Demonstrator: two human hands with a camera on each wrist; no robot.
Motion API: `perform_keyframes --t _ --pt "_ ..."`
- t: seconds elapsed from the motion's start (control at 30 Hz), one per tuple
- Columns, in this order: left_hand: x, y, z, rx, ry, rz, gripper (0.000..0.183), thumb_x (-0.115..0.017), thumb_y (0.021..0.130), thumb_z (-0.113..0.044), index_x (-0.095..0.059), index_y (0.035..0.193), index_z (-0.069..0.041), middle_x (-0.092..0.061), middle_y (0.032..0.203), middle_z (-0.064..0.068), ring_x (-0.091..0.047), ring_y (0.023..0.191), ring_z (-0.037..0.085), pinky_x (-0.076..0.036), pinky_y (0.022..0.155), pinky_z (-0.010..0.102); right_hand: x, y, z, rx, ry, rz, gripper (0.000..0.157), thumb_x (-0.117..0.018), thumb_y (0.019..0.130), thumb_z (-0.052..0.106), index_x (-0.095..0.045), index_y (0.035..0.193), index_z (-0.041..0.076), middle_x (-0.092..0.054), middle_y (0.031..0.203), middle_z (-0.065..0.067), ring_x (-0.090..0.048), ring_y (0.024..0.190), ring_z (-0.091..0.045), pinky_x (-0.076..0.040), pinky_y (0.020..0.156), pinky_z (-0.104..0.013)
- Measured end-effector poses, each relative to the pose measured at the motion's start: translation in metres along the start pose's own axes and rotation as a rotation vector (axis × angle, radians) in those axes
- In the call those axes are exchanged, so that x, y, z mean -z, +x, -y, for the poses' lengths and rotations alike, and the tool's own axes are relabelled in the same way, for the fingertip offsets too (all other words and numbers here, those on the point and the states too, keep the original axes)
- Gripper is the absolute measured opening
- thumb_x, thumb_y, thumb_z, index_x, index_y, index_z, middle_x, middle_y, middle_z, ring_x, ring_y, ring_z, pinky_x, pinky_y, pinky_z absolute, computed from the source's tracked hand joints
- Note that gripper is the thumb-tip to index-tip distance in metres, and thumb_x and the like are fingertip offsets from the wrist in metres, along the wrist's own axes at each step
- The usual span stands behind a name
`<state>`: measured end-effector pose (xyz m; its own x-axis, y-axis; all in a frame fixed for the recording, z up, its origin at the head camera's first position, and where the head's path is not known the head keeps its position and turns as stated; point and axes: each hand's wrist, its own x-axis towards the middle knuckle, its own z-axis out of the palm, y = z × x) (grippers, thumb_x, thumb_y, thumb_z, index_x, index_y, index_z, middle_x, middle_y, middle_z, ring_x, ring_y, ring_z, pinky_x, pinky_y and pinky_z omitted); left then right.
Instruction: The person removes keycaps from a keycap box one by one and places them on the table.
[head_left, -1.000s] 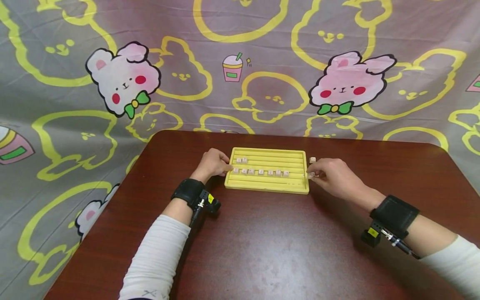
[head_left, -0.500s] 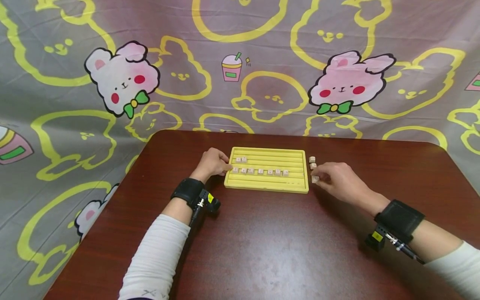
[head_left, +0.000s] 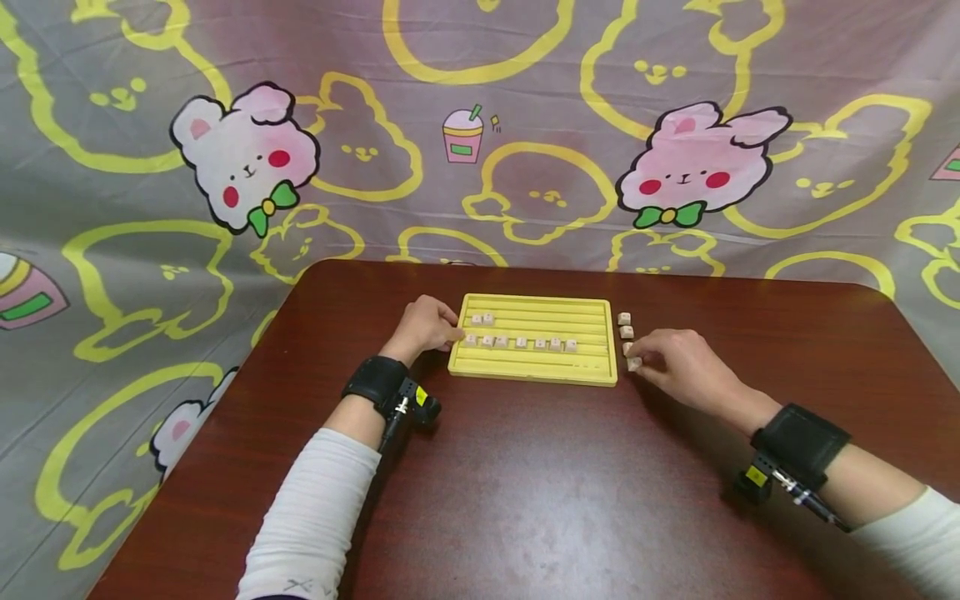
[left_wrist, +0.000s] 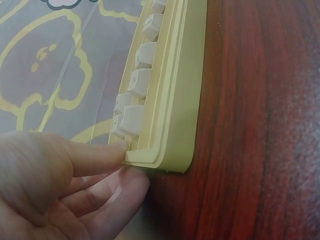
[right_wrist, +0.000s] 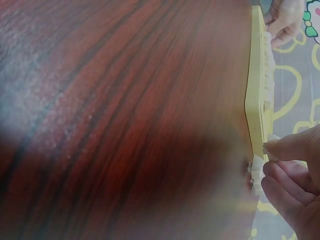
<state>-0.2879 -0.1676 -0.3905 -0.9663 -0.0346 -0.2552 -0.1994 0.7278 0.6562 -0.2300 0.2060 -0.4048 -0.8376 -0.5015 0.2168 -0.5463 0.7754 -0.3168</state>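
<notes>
A yellow ridged tray [head_left: 532, 372] lies on the table, with several white keycaps [left_wrist: 140, 82] standing in its grooves. Two sit on an upper ridge and a longer row runs across the middle. My left hand [head_left: 426, 325] grips the tray's left edge, thumb on the rim and fingers against the outer side [left_wrist: 100, 170]. Just past the tray's right edge, my right hand [head_left: 686, 367] pinches a white keycap [head_left: 634, 364] at the near end of a short column of keycaps [head_left: 626, 332]. Its fingertips partly cover the keycap below them in the right wrist view.
The dark red-brown wooden table [head_left: 540, 483] stretches in front of the tray and to both sides. A grey-pink cloth [head_left: 555, 108] with cartoon bunnies hangs behind the table. Both wrists wear black straps with small cameras.
My right hand has shifted slightly toward me and to the right along the tray's edge, uncovering more keycaps in the column. My left hand has stayed on the tray's left edge.
</notes>
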Motion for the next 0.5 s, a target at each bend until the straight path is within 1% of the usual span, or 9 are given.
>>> perform_keyframes --t 0.33,0.5 --pt "-0.0007 0.0006 0.0016 -0.003 0.008 0.0 0.034 -0.075 0.087 -0.011 -0.067 0.116 0.004 -0.07 0.108 0.02 -0.071 0.076 0.019 -0.062 0.07 0.028 -0.0006 0.0006 -0.0014 -0.007 0.01 0.003 0.021 -0.079 0.081 0.005 -0.077 0.101 0.009 -0.075 0.095 -0.003 -0.063 0.08 -0.014 -0.054 0.07 -0.033" --pt "-0.0007 0.0001 0.0002 0.012 -0.001 0.002 0.034 -0.075 0.087 -0.011 -0.068 0.116 0.003 -0.07 0.108 0.019 -0.072 0.077 0.019 -0.062 0.071 0.028 -0.0009 0.001 -0.0018 -0.015 0.018 0.005 0.02 -0.079 0.081 0.005 -0.077 0.101 0.009 -0.074 0.095 -0.004 -0.064 0.081 -0.014 -0.054 0.07 -0.033"
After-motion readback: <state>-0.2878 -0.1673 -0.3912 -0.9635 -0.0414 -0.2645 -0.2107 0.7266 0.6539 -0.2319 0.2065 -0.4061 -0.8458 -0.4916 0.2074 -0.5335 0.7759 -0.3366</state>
